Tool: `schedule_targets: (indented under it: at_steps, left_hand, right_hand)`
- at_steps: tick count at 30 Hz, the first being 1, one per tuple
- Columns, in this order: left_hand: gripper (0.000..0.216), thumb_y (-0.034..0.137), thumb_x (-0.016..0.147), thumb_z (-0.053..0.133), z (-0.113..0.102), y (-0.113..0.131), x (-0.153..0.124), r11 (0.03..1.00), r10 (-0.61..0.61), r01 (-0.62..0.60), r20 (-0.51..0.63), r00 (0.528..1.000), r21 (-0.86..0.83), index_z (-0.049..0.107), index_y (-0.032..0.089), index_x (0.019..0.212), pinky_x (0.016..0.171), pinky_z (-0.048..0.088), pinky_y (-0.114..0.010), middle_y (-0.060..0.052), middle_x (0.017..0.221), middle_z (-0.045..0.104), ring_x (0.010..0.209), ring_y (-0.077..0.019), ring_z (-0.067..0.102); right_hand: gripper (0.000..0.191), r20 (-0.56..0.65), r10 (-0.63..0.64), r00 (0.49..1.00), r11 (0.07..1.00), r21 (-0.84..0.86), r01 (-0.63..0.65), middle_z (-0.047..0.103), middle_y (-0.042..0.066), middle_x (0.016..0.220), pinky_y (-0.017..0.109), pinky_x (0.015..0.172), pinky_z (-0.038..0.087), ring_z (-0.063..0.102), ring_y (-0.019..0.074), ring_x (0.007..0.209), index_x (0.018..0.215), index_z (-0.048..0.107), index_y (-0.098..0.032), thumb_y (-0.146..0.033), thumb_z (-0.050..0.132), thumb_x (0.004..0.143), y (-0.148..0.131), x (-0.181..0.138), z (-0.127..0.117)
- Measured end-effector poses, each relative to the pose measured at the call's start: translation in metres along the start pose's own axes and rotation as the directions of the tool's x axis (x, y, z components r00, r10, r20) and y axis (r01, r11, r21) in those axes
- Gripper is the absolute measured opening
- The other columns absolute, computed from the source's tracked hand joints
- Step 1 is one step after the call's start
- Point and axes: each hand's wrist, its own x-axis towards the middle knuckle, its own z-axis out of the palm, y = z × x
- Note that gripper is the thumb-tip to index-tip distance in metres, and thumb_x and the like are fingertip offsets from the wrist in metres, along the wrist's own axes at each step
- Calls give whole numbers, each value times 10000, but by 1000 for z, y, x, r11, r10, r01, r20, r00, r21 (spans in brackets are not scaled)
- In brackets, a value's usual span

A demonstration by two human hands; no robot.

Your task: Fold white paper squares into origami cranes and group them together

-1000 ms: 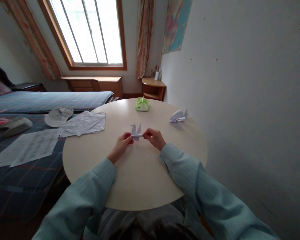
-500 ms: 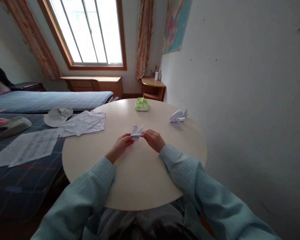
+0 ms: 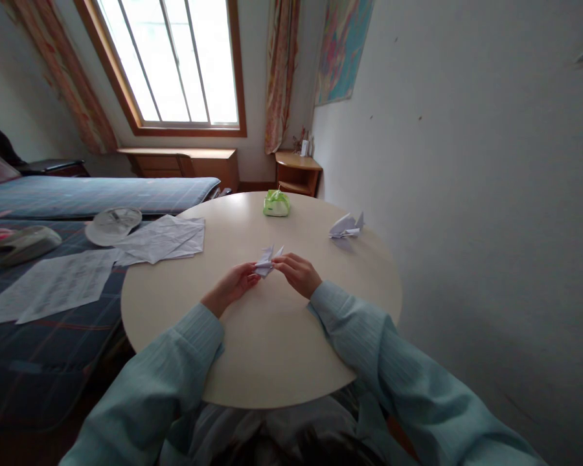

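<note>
A small folded white paper figure, with pointed parts sticking up, is held between both hands above the middle of the round table. My left hand pinches its left side between thumb and fingers. On the other side, my right hand has its fingertips closed on the figure's right edge. Some of the folds are hidden behind the fingers. Farther back to the right, another folded paper figure rests on the table, apart from both hands.
The cream round table is in front of me. A green tissue pack stands near its far edge. White paper sheets overlap the table's left edge; a white cap lies on the bed. A wall rises at right.
The paper figure has tilted, its upright points now leaning to the right. My right hand's fingers have shifted slightly left over its edge. The other things stay in place.
</note>
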Motion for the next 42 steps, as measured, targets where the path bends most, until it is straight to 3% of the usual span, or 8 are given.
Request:
schedule_targets:
  at_steps: [4,10,15,18,23,30,36,42]
  left_hand:
    - [125,75,694,504,-2,-2,-1,997,65,-67,43,997,49,585,117,779,550,436,-175,-28,676,609,544,-64,540]
    - [243,169,623,628,0,-4,-6,956,188,-197,60,980,217,554,147,854,615,410,-184,-5,724,602,633,-72,558]
    - [268,218,609,609,-2,-4,-5,940,188,-194,48,981,280,563,167,869,546,362,-166,17,695,582,614,-67,532]
    - [197,205,602,581,-2,-4,-3,950,172,-180,54,984,254,570,155,792,493,333,-163,24,637,553,550,-59,495]
    - [85,173,603,530,4,-2,-7,969,114,-130,88,990,212,561,139,675,430,286,-174,28,543,480,461,-50,411]
    - [60,171,643,496,-2,-5,-2,975,119,-141,132,984,173,514,157,588,461,326,-194,16,538,451,477,-72,408]
    - [108,158,649,475,5,-1,-10,990,71,-80,76,995,119,532,160,558,489,365,-208,-11,546,506,509,-96,441]
    - [56,172,603,511,12,2,-18,998,39,-45,112,993,51,559,144,615,566,426,-244,-26,622,572,566,-122,507]
  right_hand:
    - [247,-18,71,997,997,37,-70,628,56,897,269,753,480,551,123,847,860,565,-192,-140,323,861,0,0,-1]
    - [146,-141,221,965,969,147,-201,627,55,863,268,725,483,570,129,799,881,560,-193,-201,424,828,-1,3,-2]
    - [154,-289,496,819,864,261,-431,608,53,813,260,644,492,569,127,731,863,552,-182,-239,413,825,3,4,-3]
    - [145,-344,551,760,834,269,-483,598,56,822,257,631,495,560,130,749,844,555,-184,-221,417,818,8,4,-2]
    - [156,-302,513,804,853,280,-440,595,64,891,264,638,505,549,143,822,868,588,-204,-191,449,798,11,3,0]
    - [126,-259,456,852,886,223,-407,608,52,915,323,721,492,531,165,890,848,612,-227,-205,516,768,12,2,2]
    - [100,-256,357,899,934,105,-341,624,47,903,349,784,461,527,176,879,828,615,-221,-211,567,741,15,1,1]
    - [41,-185,332,925,942,119,-315,655,25,861,350,802,448,535,170,843,753,617,-221,-232,584,731,19,1,3]
